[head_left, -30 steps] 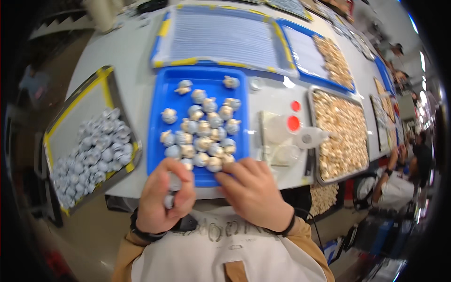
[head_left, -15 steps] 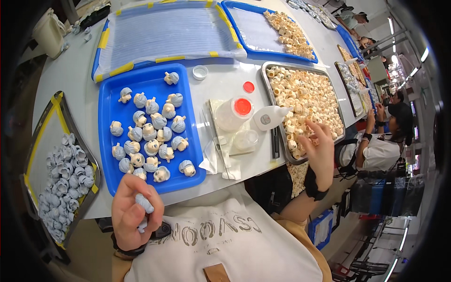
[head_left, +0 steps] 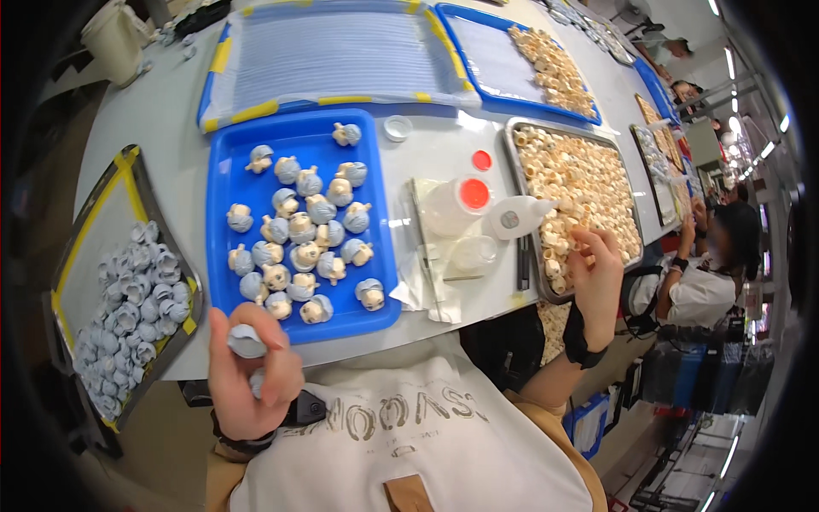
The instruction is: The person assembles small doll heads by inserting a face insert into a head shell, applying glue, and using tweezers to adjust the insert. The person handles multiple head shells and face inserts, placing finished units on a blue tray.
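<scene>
At the table's near edge, my left hand (head_left: 252, 380) is closed round a blue-grey doll hair piece (head_left: 246, 341); a second bit of the same colour shows lower in the palm. My right hand (head_left: 597, 277) hovers at the near right part of a metal tray (head_left: 638, 256) full of cream hollow doll head parts (head_left: 576, 175). Its fingers are bent together, and what they pinch, if anything, is hidden among the similar pieces. Before my left hand lies a blue tray (head_left: 375, 256) with several doll heads (head_left: 302, 226) wearing blue-grey hair.
A yellow-taped tray (head_left: 192, 337) of loose hair pieces stands at the left. Between the trays are a squeeze bottle (head_left: 519, 217), a jar with a red top (head_left: 452, 207) and a black pen-like tool (head_left: 523, 263). Lined trays (head_left: 333, 64) lie behind; a co-worker (head_left: 699, 282) sits right.
The whole view has shifted, with the trays sitting further right. My right fingers have drawn closer together over the cream parts. My left hand has turned, showing more of the hair piece.
</scene>
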